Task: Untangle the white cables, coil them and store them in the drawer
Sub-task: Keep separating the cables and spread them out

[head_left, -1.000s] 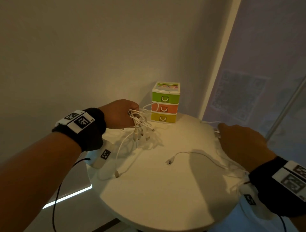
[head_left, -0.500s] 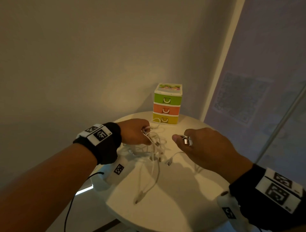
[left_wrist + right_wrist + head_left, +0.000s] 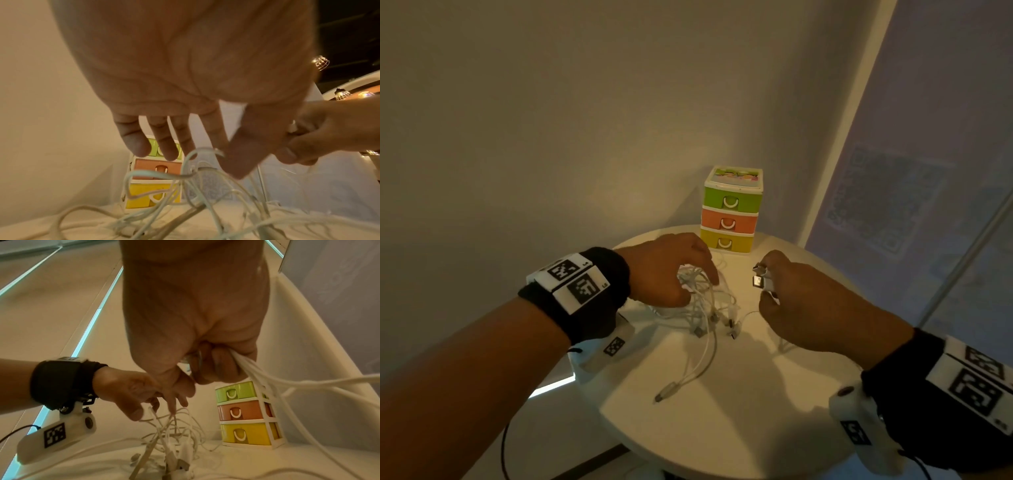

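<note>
A tangle of white cables (image 3: 709,308) lies in the middle of the round white table (image 3: 722,428). My left hand (image 3: 698,291) hovers over the tangle, thumb and forefinger pinching a raised cable loop (image 3: 205,150), the other fingers straight. The strands lift to its fingertips (image 3: 171,413). To the right, my right hand (image 3: 767,281) grips a separate white cable by its USB plug (image 3: 758,281). That cable's strands (image 3: 267,379) trail out of the fist. A small drawer unit (image 3: 732,209) with green, orange and yellow drawers, all closed, stands behind the hands.
One loose plug end (image 3: 666,394) trails toward the table's front. The wall runs close behind and to the left of the table. A grey panel with a printed code (image 3: 876,202) stands at the right. Bare tabletop shows in front of the tangle.
My right hand left the table's right edge and carried a plug end in toward the middle. My left hand drew the tangle toward me and now lifts a loop.
</note>
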`<state>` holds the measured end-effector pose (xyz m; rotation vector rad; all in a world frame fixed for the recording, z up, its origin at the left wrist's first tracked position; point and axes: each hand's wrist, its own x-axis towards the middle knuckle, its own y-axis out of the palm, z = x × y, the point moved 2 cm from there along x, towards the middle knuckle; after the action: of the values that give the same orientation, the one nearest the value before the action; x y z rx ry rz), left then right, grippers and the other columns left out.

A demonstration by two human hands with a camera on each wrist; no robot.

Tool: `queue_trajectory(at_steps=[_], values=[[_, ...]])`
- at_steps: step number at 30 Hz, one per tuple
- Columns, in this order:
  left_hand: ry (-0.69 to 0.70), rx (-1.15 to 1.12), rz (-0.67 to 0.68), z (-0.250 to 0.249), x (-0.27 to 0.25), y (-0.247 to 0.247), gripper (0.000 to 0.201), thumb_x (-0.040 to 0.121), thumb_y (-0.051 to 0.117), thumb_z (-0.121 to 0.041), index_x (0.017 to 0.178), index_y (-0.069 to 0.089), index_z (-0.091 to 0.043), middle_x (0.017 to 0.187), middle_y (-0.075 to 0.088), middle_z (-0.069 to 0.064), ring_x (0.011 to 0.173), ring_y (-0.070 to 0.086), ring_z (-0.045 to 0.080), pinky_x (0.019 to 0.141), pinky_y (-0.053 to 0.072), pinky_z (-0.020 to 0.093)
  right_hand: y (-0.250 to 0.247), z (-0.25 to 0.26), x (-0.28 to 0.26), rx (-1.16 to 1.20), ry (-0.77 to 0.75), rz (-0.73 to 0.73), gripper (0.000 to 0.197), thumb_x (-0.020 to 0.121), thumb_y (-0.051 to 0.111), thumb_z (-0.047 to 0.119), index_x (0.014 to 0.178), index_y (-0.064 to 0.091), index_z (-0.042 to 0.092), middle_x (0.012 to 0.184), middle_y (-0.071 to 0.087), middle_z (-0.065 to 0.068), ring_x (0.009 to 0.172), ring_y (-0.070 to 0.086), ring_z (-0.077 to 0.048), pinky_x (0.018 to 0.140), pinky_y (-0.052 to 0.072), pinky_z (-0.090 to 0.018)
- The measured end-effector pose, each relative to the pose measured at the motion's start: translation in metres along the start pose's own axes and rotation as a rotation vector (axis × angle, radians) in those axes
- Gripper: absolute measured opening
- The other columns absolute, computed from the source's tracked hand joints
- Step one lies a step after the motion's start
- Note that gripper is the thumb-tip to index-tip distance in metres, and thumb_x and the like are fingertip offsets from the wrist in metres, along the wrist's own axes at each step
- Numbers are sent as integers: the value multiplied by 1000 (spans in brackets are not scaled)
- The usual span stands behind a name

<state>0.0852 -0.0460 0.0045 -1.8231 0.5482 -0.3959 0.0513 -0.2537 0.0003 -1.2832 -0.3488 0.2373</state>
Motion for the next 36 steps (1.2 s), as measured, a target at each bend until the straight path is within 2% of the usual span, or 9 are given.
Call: queue_trajectory(at_steps=[2,4,7,10,14,20,25,27,36], values=[[-24,-24,45,-3,-1,1,35,83,51,-25,108,66,-45,136,41,-12,127,38,14,111,31,41,1,-2,3,-1,-28,38,5,98,41,23,96,41,19,78,54,0,67,53,-16,59,42,-33],[-7,4,12,-6,3,3,42,90,42,-15,107,69,-42,136,43,-11,123,38,16,109,33,43,2,-2,6,-11,-41,48,15,100,39,25,85,41,21,79,53,0,70,53,-18,65,44,-36],[26,206,19,-7,7,11,31,97,47,-24,116,64,-41,136,42,-10,119,40,18,102,39,40,1,-1,7,-5,-45,52,7,100,38,22,93,40,22,93,61,-4,81,59,-22,76,50,-42],[41,284,22,-9,10,17,22,93,56,-37,113,65,-35,135,44,-9,117,41,17,98,42,38,-3,0,6,-14,-84,-26,6,101,36,25,97,33,29,84,63,-9,71,59,-26,69,52,-48],[113,148,-176,-9,14,11,18,95,56,-30,105,68,-23,114,56,-5,104,50,15,94,43,34,-8,-1,7,67,-19,-126,17,101,33,36,96,37,21,69,53,0,63,53,-18,60,44,-38],[-2,-224,-379,-7,6,1,14,99,47,-29,100,58,-21,89,66,-7,81,59,10,73,45,24,-20,0,12,245,112,-292,29,99,38,36,75,42,21,66,48,4,58,44,-12,50,33,-27],[46,-193,-381,-18,5,5,7,100,41,-23,98,47,-19,84,59,2,67,48,14,61,40,27,-18,8,12,365,61,-351,12,92,57,33,93,47,26,76,44,19,63,44,0,51,30,-12],[55,-187,-345,-23,5,5,8,100,41,-26,96,46,-23,81,56,-1,67,46,13,60,37,25,-13,11,10,350,31,-283,22,90,61,36,103,47,27,79,44,23,68,44,3,55,29,-11],[-72,-301,-372,-11,5,-8,19,102,37,-30,91,52,-26,79,64,1,73,59,18,69,47,33,-15,14,6,223,19,-264,26,89,56,50,76,48,29,72,48,18,65,46,0,52,31,-15]])
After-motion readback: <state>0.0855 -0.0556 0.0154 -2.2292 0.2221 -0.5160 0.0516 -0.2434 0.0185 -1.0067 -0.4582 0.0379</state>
